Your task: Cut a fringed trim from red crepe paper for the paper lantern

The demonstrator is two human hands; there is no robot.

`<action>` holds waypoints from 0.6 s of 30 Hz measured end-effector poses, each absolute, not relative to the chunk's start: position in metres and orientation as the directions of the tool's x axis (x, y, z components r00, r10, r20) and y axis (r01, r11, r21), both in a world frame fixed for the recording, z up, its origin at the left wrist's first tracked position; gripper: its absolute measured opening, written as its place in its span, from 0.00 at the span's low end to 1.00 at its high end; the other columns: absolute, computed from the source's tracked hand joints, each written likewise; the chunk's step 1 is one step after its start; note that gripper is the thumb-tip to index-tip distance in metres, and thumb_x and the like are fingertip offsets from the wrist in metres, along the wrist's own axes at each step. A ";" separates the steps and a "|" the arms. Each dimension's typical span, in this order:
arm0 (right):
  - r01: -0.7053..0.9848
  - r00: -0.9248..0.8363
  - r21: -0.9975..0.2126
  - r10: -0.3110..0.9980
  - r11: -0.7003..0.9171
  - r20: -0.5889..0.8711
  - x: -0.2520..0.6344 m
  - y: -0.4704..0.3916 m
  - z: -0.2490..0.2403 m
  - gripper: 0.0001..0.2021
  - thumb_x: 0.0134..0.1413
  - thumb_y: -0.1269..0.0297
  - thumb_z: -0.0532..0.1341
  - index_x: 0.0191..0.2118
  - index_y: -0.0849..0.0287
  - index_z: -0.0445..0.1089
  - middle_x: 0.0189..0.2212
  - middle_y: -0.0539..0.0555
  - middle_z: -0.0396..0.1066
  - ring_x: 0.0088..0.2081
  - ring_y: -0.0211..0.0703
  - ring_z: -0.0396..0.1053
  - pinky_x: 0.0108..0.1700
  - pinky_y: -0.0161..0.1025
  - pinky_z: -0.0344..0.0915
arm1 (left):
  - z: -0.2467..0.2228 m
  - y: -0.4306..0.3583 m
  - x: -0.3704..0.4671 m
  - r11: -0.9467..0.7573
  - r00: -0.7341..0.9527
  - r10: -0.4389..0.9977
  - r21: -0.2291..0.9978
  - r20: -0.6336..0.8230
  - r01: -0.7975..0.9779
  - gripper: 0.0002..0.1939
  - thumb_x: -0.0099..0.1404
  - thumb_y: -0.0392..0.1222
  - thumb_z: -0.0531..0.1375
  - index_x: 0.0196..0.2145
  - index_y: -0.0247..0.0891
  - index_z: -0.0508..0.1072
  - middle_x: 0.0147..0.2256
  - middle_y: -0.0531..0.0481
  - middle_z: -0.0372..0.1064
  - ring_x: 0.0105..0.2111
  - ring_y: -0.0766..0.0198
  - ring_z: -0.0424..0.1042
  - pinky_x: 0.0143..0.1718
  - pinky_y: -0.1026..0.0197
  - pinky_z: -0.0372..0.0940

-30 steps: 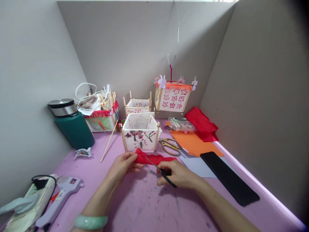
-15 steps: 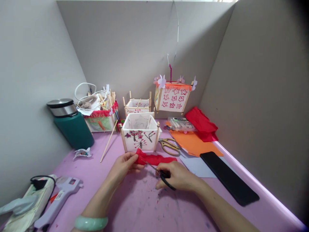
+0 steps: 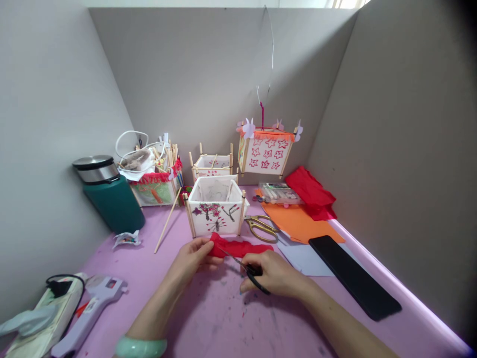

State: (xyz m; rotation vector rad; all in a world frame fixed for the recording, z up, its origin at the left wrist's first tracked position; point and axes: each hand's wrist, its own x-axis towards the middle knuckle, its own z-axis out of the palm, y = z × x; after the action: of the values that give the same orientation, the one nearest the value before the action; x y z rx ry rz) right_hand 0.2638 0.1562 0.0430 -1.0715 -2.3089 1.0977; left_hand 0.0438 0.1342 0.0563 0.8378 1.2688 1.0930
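My left hand (image 3: 198,256) pinches one end of a strip of red crepe paper (image 3: 244,248), thumb on top. In my right hand (image 3: 266,273) are black-handled scissors (image 3: 254,278), their blades reaching left to the red strip just beside my left fingertips. How far the blades are parted is hard to make out. Right behind the strip stands a white paper lantern (image 3: 217,219) on a wooden stick frame, with flowers and twigs drawn on its front. Gold-handled scissors (image 3: 263,229) lie to its right.
A hot glue gun (image 3: 93,308) and power strip (image 3: 48,318) lie at the left front, a green bottle (image 3: 114,199) behind them. A finished lantern (image 3: 265,154) hangs at the back. Orange paper (image 3: 303,223), red paper (image 3: 311,191) and a black phone-like slab (image 3: 352,276) lie right.
The view has tilted up very slightly, so everything sits a little lower. Both hands, the red strip and the scissors keep nearly the same places relative to each other.
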 end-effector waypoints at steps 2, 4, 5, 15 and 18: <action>0.478 -0.642 -0.779 0.767 0.405 0.005 0.264 0.156 0.043 0.14 0.39 0.55 0.70 0.28 0.57 0.70 0.19 0.42 0.61 0.24 0.32 0.57 0.24 0.29 0.48 | 0.056 0.134 0.044 0.297 -0.038 0.951 0.940 -0.307 -0.167 0.09 0.58 0.42 0.63 0.33 0.33 0.69 0.25 0.45 0.77 0.23 0.65 0.75 0.24 0.67 0.68; 0.480 -0.639 -0.778 0.769 0.405 0.007 0.264 0.156 0.043 0.13 0.40 0.55 0.70 0.28 0.56 0.70 0.20 0.42 0.61 0.24 0.32 0.57 0.24 0.29 0.48 | 0.055 0.133 0.043 0.293 -0.036 0.952 0.941 -0.303 -0.172 0.10 0.58 0.42 0.63 0.33 0.33 0.70 0.26 0.44 0.77 0.23 0.65 0.75 0.24 0.67 0.68; 0.481 -0.640 -0.776 0.768 0.407 0.007 0.264 0.157 0.042 0.13 0.40 0.55 0.70 0.28 0.56 0.70 0.19 0.42 0.61 0.24 0.32 0.57 0.24 0.29 0.48 | 0.055 0.133 0.043 0.291 -0.035 0.953 0.941 -0.301 -0.174 0.10 0.57 0.42 0.63 0.33 0.33 0.70 0.26 0.44 0.77 0.23 0.65 0.75 0.24 0.67 0.68; 0.475 -0.640 -0.770 0.768 0.425 0.029 0.265 0.159 0.039 0.14 0.40 0.54 0.70 0.27 0.57 0.68 0.19 0.42 0.61 0.23 0.31 0.56 0.23 0.29 0.47 | 0.055 0.135 0.043 0.310 -0.028 0.948 0.938 -0.318 -0.152 0.07 0.59 0.38 0.62 0.33 0.31 0.70 0.28 0.41 0.77 0.25 0.65 0.76 0.27 0.67 0.69; 0.474 -0.643 -0.773 0.765 0.422 0.023 0.265 0.159 0.039 0.14 0.40 0.54 0.70 0.27 0.57 0.69 0.19 0.42 0.61 0.23 0.32 0.56 0.23 0.29 0.48 | 0.054 0.136 0.042 0.300 -0.023 0.951 0.940 -0.308 -0.166 0.07 0.57 0.37 0.63 0.32 0.32 0.69 0.27 0.42 0.77 0.26 0.64 0.76 0.27 0.66 0.69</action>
State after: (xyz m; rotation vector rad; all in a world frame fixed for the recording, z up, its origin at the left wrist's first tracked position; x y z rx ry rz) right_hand 0.2646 0.1589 0.0391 -1.0600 -2.3081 1.0773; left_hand 0.0421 0.1355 0.0540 0.8419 1.2563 1.0849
